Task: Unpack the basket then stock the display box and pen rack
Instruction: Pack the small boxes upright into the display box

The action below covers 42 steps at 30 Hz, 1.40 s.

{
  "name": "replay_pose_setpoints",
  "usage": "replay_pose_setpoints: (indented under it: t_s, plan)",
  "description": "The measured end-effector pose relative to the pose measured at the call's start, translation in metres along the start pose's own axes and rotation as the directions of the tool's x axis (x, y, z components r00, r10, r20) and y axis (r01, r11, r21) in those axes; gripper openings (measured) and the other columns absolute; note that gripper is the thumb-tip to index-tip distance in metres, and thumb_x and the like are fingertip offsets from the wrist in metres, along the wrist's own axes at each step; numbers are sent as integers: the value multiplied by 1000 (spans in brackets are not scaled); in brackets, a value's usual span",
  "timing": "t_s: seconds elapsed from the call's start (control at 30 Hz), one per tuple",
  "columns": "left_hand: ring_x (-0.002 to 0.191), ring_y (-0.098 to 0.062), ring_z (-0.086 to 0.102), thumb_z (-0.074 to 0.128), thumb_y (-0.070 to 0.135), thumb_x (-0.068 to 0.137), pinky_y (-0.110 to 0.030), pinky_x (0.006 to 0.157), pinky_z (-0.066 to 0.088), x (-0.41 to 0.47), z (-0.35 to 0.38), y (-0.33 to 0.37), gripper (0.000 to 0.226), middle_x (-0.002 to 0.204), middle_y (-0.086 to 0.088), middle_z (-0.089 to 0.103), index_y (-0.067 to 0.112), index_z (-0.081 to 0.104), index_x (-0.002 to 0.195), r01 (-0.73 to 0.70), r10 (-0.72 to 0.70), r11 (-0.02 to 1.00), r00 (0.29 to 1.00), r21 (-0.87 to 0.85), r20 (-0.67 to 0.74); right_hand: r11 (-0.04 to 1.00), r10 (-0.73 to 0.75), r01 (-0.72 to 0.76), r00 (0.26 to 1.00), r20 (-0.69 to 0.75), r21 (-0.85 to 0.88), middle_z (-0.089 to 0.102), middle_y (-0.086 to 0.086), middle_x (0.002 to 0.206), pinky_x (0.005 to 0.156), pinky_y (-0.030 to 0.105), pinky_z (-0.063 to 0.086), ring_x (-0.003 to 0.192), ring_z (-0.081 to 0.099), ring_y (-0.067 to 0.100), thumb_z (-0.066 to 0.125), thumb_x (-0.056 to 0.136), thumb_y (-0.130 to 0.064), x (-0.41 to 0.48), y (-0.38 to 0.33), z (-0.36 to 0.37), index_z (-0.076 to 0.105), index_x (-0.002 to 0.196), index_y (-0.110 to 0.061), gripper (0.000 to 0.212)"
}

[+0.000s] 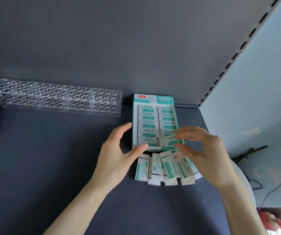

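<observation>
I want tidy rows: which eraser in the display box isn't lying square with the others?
The eraser in the front right corner of the display box, beside the right hand: it sits tilted, while the rest lie in two straight columns.

Soft, even daylight, faint shadows, wide-angle bending at the edges, and motion blur on the right hand (202, 150).
</observation>
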<state>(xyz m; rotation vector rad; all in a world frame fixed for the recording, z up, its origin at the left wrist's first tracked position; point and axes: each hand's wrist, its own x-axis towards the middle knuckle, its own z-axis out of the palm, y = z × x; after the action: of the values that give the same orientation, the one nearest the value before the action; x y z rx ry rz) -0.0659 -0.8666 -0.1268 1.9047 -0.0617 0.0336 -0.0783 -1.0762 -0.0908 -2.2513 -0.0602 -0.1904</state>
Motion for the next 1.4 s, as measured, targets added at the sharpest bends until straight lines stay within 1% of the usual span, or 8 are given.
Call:
replay_pose_setpoints:
  t_s: [0.47, 0.6, 0.73, 0.83, 0.9, 1.13, 1.27, 1.4]
  plan:
    - [104, 23, 47, 75, 19, 79, 5, 81, 32, -1, 6, 0, 51, 114, 19, 59, 19, 58, 126, -97, 101, 990, 994, 106, -33, 965, -97, 119, 990, 102, -232, 60, -15, 100, 79, -4, 30, 99, 48, 18, 65, 85, -4, -2, 0, 9, 75, 92, -11, 14]
    - [112, 4, 48, 76, 24, 78, -20, 98, 37, -5, 5, 4, 46, 121, 10, 53, 17, 60, 120, -191, 209, 953, 976, 236, -56, 993, -66, 61, 996, -51, -97, 64, -17, 99, 78, 2, 36, 96, 55, 13, 65, 84, -6, -10, 2, 8, 73, 91, -20, 17]
    - [119, -9, 38, 60, 49, 82, -30, 98, 25, -18, 12, 14, 44, 124, 5, 50, 18, 65, 113, -367, 345, 857, 930, 361, 125, 999, 4, 4, 987, -161, 45, 62, -19, 94, 74, 7, 40, 87, 56, 8, 67, 84, -11, -32, 9, 3, 66, 88, -36, 25]
    - [122, -15, 36, 48, 58, 83, -30, 101, 21, -27, 24, 20, 53, 128, 0, 50, 19, 65, 114, -457, 373, 770, 888, 444, 268, 998, 48, -42, 986, -157, 40, 60, -16, 99, 78, 5, 39, 96, 55, 7, 70, 82, -30, -50, 15, 2, 68, 94, -28, 13]
    - [123, -16, 35, 45, 59, 83, -31, 101, 19, -30, 29, 21, 54, 129, 0, 50, 20, 64, 115, -472, 365, 741, 880, 478, 303, 998, 69, -70, 989, -129, 3, 59, -14, 103, 83, 8, 39, 103, 54, 11, 67, 78, -43, -59, 19, 3, 70, 99, -21, 30]
    - [116, -4, 32, 53, 65, 73, -21, 91, 17, -29, 25, 19, 53, 119, 12, 49, 23, 62, 104, -441, 362, 787, 897, 431, 255, 998, 56, -57, 988, -142, -9, 59, -16, 99, 77, 2, 36, 101, 53, 14, 74, 76, -23, -66, 17, 7, 71, 91, -22, 15]
    - [104, 19, 27, 74, 51, 65, -24, 87, 32, -34, 24, 21, 41, 104, 32, 48, 37, 49, 95, -345, 296, 891, 934, 295, 199, 999, 49, -49, 984, -174, 6, 61, -15, 86, 67, 4, 38, 86, 53, 9, 77, 74, -21, -67, 12, 8, 67, 85, -32, 18]
    - [100, 8, 40, 73, 47, 65, -4, 81, 32, -40, 22, 20, 41, 103, 34, 52, 47, 49, 97, -170, 143, 975, 973, 141, 181, 997, 74, -68, 983, -167, 44, 61, -18, 76, 60, 6, 39, 79, 52, 5, 77, 73, -23, -69, 8, 9, 66, 80, -35, 17]
